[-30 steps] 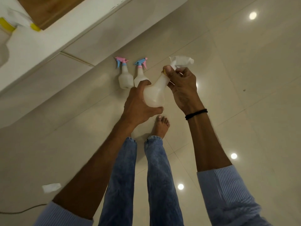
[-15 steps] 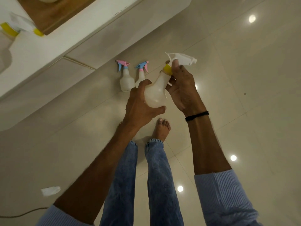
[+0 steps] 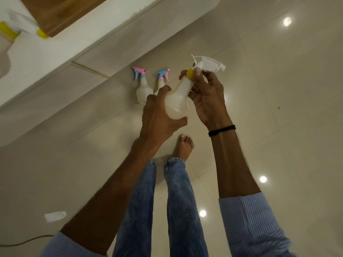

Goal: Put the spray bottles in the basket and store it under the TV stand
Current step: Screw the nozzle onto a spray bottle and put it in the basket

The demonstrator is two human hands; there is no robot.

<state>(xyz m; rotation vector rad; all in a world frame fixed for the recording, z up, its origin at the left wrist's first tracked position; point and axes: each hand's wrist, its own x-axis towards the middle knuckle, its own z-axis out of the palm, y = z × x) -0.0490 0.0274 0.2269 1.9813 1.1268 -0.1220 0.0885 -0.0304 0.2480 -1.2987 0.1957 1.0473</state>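
I hold a translucent spray bottle (image 3: 176,103) with a yellow collar and white trigger head in both hands, above the floor. My left hand (image 3: 157,119) wraps its round body from below. My right hand (image 3: 207,97) pinches the neck just under the trigger head. Two small spray bottles stand on the floor beyond: one with a pink-and-blue head (image 3: 142,89) and one with a blue-and-pink head (image 3: 161,78), partly hidden behind my left hand. No basket is in view.
A white TV stand (image 3: 74,39) with a wood top runs across the upper left. Yellow-capped items (image 3: 41,33) sit at its left end. My bare foot (image 3: 183,147) and jeans are below my hands. A white scrap (image 3: 55,216) and a cable (image 3: 24,242) lie at lower left.
The bottle's yellow collar and trigger head have come out from under my right fingers, which slid down onto the neck. Both hands stay on the bottle, roughly in place.
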